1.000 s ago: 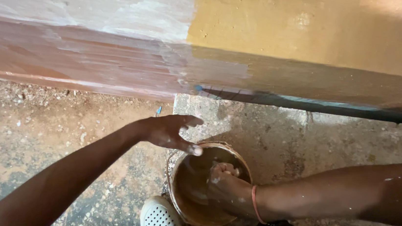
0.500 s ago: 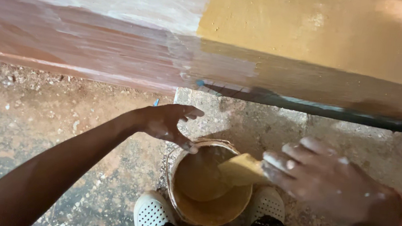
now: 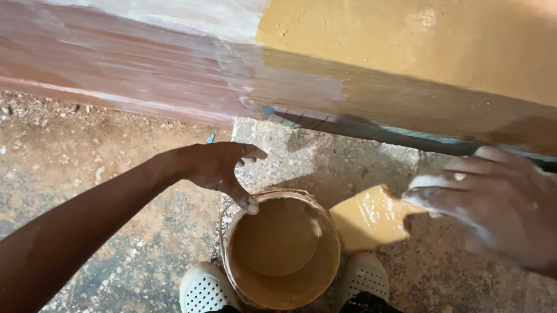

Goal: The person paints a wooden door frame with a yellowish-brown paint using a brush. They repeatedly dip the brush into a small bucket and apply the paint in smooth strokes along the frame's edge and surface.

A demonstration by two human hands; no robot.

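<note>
Above the bucket (image 3: 281, 249) on the floor, the left hand (image 3: 219, 168) steadies its rim, fingers spread. Right of it, the right hand (image 3: 502, 205) pinches a loaded sponge (image 3: 369, 216), seemingly bound for the wall (image 3: 438, 49); next, an even press.

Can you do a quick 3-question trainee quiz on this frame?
1. True or false: the left hand touches the rim of the paint bucket.
2. What does the right hand hold? A) roller B) paint-soaked yellow sponge C) brush
3. What colour is the freshly coated part of the wall?

Key: 1 true, thumb on the rim. 2 B, the sponge is beside the bucket, above the floor. 3 mustard yellow, matching the paint in the bucket.
</note>
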